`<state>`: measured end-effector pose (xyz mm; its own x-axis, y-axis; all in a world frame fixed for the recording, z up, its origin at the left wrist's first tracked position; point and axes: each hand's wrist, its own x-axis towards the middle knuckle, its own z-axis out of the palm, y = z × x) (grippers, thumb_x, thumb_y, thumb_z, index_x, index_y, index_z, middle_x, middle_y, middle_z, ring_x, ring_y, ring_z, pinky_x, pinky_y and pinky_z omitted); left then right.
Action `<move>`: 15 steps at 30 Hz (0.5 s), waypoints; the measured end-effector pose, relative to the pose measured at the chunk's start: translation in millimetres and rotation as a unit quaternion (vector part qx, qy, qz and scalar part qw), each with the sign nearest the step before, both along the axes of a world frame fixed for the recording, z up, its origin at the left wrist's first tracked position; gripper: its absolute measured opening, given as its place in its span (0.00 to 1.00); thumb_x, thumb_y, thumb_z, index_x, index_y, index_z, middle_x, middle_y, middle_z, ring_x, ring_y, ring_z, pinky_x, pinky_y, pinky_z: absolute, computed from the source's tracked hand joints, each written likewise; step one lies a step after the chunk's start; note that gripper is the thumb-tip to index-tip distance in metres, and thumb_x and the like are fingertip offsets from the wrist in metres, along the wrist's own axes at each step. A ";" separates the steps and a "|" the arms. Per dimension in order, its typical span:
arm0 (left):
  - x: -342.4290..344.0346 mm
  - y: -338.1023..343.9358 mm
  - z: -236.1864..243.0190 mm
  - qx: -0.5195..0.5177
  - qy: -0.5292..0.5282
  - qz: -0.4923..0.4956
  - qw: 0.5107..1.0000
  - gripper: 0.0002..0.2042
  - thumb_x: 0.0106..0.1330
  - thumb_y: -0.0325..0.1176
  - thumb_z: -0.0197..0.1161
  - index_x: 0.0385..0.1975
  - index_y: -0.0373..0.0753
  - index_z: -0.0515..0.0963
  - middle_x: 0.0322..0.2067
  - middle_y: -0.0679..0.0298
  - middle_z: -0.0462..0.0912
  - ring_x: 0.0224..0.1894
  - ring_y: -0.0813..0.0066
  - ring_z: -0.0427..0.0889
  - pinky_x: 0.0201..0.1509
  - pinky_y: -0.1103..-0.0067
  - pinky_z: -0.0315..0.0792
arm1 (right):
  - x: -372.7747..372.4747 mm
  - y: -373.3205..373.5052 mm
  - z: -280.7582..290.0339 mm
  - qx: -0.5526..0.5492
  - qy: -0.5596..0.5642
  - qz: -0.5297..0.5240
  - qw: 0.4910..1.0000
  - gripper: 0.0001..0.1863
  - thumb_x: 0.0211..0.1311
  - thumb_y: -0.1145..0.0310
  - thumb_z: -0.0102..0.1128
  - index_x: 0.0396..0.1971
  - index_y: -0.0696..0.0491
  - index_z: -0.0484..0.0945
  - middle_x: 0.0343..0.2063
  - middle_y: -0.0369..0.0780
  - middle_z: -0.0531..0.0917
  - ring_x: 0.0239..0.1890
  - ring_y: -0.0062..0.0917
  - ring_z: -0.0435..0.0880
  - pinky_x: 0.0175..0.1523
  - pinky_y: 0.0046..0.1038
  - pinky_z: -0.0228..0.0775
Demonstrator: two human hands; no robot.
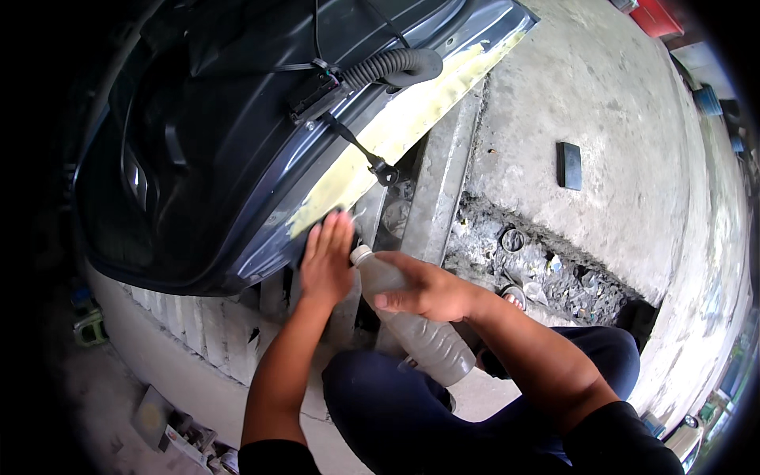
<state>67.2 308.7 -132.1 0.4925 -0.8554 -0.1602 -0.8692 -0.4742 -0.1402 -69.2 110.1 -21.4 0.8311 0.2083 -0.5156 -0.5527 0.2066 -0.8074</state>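
Note:
A car door (pixel 237 198) lies tilted at the upper left, with pale yellow filler (pixel 380 146) along its grey edge. My left hand (pixel 327 261) rests on that edge at the filler's lower end, its fingers stretched flat and a little blurred. Something dark shows at the fingertips; whether it is a pad or a shadow I cannot tell. My right hand (pixel 423 289) is wrapped around a clear plastic bottle (pixel 431 344) with a white cap. The bottle slants, its capped end up beside my left hand, and cloudy liquid seems to be inside.
A corrugated black hose (pixel 388 67) and a black strap (pixel 356 142) hang off the door. Concrete beams (pixel 443 174) run beneath it. To the right, a dark block (pixel 568 165) lies on the concrete slab (pixel 609 95), beside a rubble-filled gap (pixel 546 265). My bent knees are close below.

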 end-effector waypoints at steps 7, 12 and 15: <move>-0.9 -0.7 -14.8 0.020 -0.137 -0.023 0.990 0.33 0.64 0.42 0.51 0.70 0.39 0.58 0.73 0.62 0.53 0.76 0.65 0.46 0.78 0.66 0.38 | 3.3 2.6 5.4 0.023 -0.019 -0.007 1.000 0.47 0.60 0.50 0.67 0.68 0.63 0.55 0.53 0.50 0.77 0.57 0.33 0.75 0.62 0.30 0.64; -3.6 -55.7 -1.7 -0.054 0.024 0.004 0.998 0.39 0.55 0.36 0.61 0.69 0.34 0.58 0.72 0.55 0.54 0.76 0.60 0.47 0.78 0.63 0.41 | -6.3 -12.2 6.0 0.032 0.014 -0.025 0.999 0.47 0.60 0.50 0.67 0.68 0.64 0.55 0.54 0.51 0.76 0.57 0.33 0.75 0.62 0.31 0.64; -3.8 -5.4 -0.1 -0.032 0.017 -0.007 0.999 0.36 0.56 0.33 0.59 0.69 0.34 0.60 0.72 0.57 0.55 0.76 0.62 0.47 0.77 0.63 0.42 | -14.9 -22.3 6.9 -0.002 0.015 -0.027 1.000 0.47 0.60 0.51 0.68 0.68 0.62 0.54 0.55 0.51 0.76 0.58 0.34 0.74 0.63 0.31 0.64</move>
<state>63.5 303.3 -132.2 0.4761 -0.8709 -0.1219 -0.8793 -0.4693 -0.0813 -84.1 87.8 -14.5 0.8254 0.1606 -0.5412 -0.5645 0.2336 -0.7917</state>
